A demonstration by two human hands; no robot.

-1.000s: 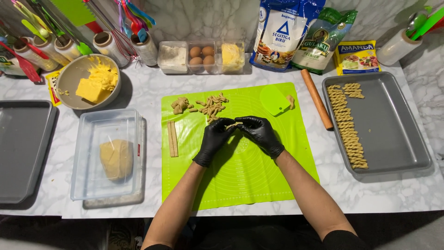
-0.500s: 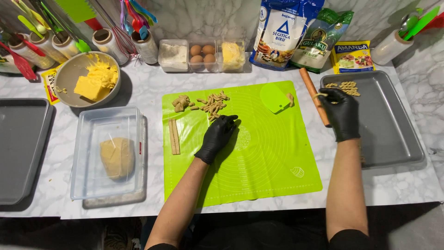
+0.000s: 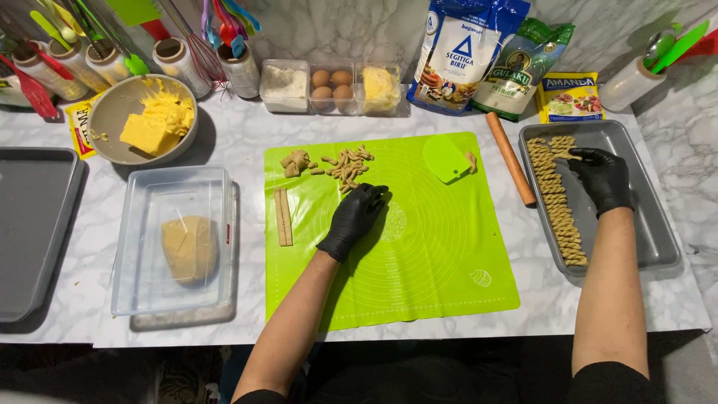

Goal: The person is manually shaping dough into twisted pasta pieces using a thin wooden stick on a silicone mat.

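A: While the right hand [image 3: 604,179] sits over the grey baking tray [image 3: 658,224], its fingertips pinch a twisted dough piece [image 3: 562,155] at the top of the row of twists [image 3: 557,202]. Grip closed on it.

B: Left hand [image 3: 357,218]?

A: Flat on the green silicone mat [image 3: 419,247], fingers loose, holding nothing. Cut dough bits [image 3: 345,164] lie just beyond its fingertips, two dough strips [image 3: 283,215] off to its side.

B: Handling?

A: Looks soft, light and easily squashed. I'd hold a twist lightly at both ends, never mid-twist.

B: Packages?

A: Along the back wall of the counter [image 3: 247,150]: a tall blue-and-white bag [image 3: 458,52], a green bag [image 3: 523,60] leaning on it, and a flat yellow packet [image 3: 568,97] to the right. A small yellow sachet [image 3: 81,127] is tucked beside the bowl of butter [image 3: 146,127].
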